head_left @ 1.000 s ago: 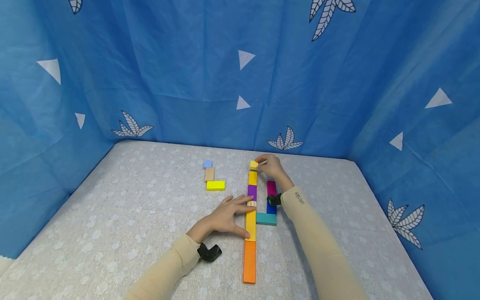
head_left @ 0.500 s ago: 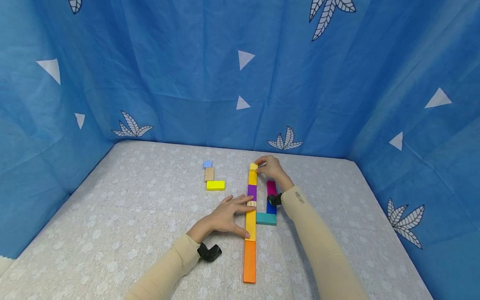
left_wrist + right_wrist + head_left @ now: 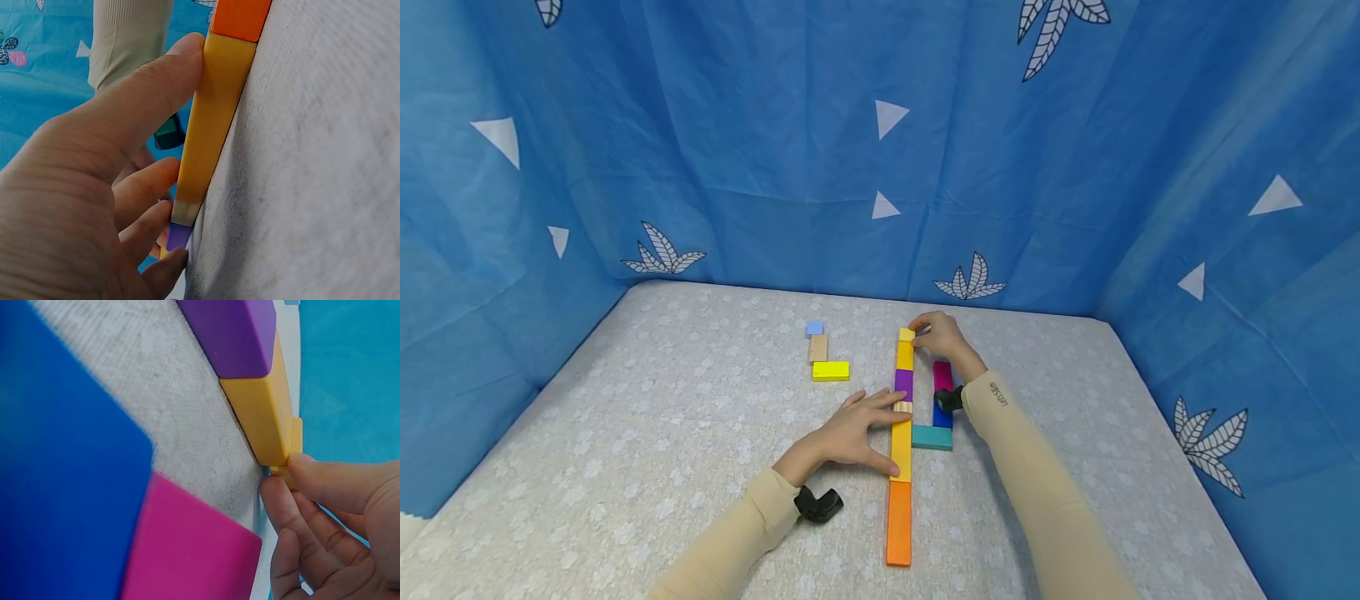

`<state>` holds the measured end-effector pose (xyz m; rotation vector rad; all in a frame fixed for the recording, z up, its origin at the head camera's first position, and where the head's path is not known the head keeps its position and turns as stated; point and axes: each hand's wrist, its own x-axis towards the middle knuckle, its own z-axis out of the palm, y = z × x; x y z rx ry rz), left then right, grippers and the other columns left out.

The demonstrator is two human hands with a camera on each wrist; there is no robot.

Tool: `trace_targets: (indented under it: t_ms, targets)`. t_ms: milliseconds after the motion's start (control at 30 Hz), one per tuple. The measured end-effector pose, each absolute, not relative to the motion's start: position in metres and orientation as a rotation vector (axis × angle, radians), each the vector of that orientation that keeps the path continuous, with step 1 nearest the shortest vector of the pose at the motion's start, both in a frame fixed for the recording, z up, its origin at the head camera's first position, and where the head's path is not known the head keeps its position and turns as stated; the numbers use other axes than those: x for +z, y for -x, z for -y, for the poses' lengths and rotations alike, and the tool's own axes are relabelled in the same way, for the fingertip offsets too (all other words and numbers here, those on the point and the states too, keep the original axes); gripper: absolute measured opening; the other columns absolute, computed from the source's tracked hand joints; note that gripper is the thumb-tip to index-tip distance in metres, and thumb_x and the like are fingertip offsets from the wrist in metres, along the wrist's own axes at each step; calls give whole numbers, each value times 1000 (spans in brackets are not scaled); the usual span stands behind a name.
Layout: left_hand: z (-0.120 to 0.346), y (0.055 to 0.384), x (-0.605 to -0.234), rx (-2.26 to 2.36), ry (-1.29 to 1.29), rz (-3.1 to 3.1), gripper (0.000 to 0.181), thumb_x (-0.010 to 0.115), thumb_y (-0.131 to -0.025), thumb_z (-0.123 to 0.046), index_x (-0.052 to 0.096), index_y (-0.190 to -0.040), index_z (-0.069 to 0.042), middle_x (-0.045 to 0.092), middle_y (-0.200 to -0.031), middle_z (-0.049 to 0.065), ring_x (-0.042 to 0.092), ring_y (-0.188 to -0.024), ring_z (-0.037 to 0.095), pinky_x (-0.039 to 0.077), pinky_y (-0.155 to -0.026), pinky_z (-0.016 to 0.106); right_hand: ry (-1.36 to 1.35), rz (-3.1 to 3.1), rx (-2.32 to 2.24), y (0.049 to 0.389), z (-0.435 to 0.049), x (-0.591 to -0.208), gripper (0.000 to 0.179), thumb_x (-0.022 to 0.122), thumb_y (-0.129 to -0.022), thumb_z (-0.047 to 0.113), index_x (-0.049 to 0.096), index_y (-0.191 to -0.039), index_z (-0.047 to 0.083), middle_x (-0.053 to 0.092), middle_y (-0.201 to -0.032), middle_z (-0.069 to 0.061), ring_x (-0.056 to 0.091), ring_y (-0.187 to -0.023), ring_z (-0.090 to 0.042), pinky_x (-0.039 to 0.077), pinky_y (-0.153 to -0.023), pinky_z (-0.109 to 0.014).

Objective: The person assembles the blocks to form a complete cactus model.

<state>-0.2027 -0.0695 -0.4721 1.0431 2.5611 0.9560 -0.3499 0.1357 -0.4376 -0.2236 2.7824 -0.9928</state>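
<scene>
- A small yellow block [image 3: 907,334] sits at the far end of a straight row [image 3: 901,448] of coloured blocks on a cloth-covered desk [image 3: 700,400].
- The right hand [image 3: 942,332] pinches this block between thumb and fingertips, a narrow grip.
- The left hand [image 3: 856,432], thumb and fingers spread wide, rests along the row's left side, apparently steadying it.
- The step in hand looks like seating the small block against its neighbour; the next move seems to call for squaring it, then releasing it without nudging the row.
- The row's long axis runs near to far, from an orange block [image 3: 899,525] towards the blue curtain [image 3: 820,200].
- The small block looks in line with the row; its own long axis is hard to tell.
- A teal block [image 3: 932,438] lies crosswise, right of the row.
</scene>
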Motion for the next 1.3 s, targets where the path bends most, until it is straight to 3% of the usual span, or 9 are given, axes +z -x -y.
trace_targets:
  t_ms: [1067, 1300]
  targets:
    - [69, 202, -472, 956, -1053, -2555, 79, 82, -71, -51, 57, -139, -21, 33, -159, 2, 22, -151, 27, 9, -120, 60, 236, -2725, -979, 347, -142, -432, 39, 65, -93, 14, 61, -131, 7, 60, -134, -14, 58, -119, -33, 48, -103, -45]
    - [70, 202, -474, 954, -1066, -2564, 79, 82, -71, -52, 56, -140, -21, 33, -159, 2, 23, -150, 28, 10, -120, 60, 294, -2736, -1042, 336, -154, -423, 41, 64, -94, 14, 58, -134, 4, 59, -135, -17, 60, -117, -35, 52, -98, -45]
